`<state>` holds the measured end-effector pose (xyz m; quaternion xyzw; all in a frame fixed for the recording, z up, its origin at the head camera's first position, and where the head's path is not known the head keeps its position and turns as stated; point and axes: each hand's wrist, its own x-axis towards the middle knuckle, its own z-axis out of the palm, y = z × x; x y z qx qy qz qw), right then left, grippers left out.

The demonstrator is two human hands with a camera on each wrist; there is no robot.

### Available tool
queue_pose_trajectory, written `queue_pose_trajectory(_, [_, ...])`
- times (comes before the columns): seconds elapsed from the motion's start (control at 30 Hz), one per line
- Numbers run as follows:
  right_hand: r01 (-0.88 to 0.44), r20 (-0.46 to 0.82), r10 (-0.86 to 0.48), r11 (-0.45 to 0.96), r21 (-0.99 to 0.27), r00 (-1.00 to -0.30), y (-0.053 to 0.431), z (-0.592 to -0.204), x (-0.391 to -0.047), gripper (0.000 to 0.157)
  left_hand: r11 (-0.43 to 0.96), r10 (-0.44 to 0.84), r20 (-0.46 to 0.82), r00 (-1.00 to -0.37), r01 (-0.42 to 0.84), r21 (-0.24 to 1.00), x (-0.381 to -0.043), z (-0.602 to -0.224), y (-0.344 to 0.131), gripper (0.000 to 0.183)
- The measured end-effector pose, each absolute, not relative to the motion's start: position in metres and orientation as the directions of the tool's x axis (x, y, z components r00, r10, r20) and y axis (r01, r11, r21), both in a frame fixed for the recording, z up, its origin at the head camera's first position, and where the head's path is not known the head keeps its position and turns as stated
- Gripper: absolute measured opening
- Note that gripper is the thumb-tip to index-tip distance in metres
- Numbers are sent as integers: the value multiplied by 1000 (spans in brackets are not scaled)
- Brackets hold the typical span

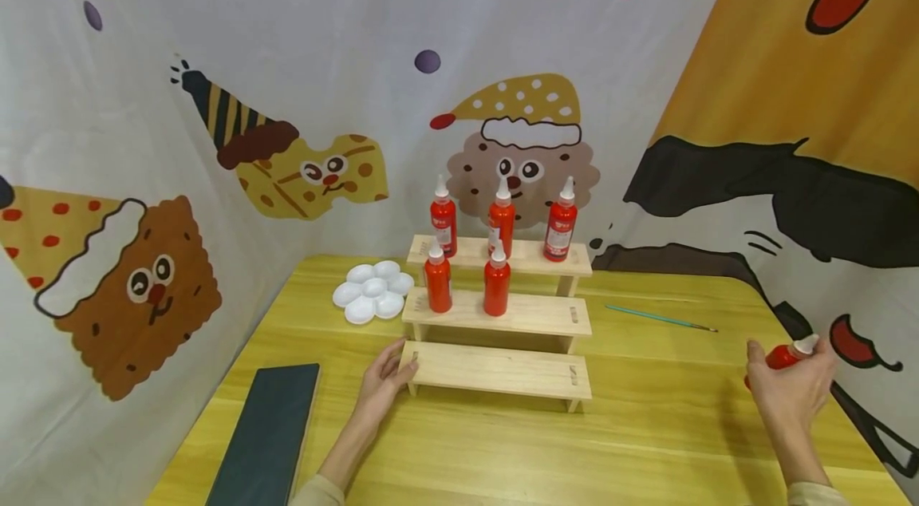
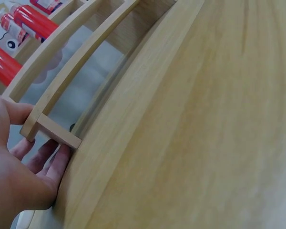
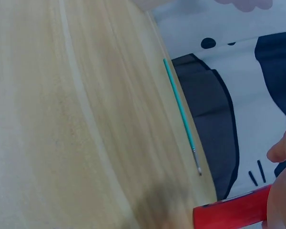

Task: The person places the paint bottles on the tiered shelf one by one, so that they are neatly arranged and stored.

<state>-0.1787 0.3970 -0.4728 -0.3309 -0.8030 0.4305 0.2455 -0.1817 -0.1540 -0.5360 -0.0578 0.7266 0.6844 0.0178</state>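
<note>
A three-step wooden rack (image 1: 495,369) stands on the table, with red paint bottles (image 1: 496,288) upright on its top and middle steps. At the left end of the lowest step, my left hand (image 1: 384,388) grips the rack, thumb on the board and fingers around the leg, as the left wrist view shows up close. Over at the far right, my right hand (image 1: 793,390) holds another red paint bottle (image 3: 233,208) with a white nozzle, tilted above the table. The palm hides part of that bottle.
A white flower-shaped palette (image 1: 373,290) lies left of the rack. Nearer the front left is a dark flat board (image 1: 266,434). A thin teal paintbrush (image 1: 656,318) lies right of the rack. Printed cloth (image 1: 345,27) hangs behind the table.
</note>
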Motion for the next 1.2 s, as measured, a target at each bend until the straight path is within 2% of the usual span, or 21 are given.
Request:
queue_pose_trajectory(0.23, [392, -18, 748, 327, -860, -664, 407, -486, -179, 80, 26, -90, -117, -989, -119, 993, -182, -534, -151, 59])
queue_pose_trajectory(0.43, [439, -91, 721, 312, -843, -687, 416, -495, -173, 81, 30, -106, -133, -986, -136, 990, -182, -534, -149, 59])
queue_pose_trajectory(0.6, [424, -59, 709, 351, -835, -703, 417, -501, -172, 79, 33, -108, -134, -985, -138, 990, -182, -533, -148, 59])
queue_pose_trajectory(0.87, [366, 56, 709, 428, -826, -703, 413, -508, -173, 65, 29, -103, -134, -986, -138, 990, -181, -531, -149, 58])
queue_pose_trajectory(1.2, [354, 68, 715, 423, -834, -695, 400, -496, -175, 63, 16, -92, -109, -990, -111, 994, -179, -528, -149, 57])
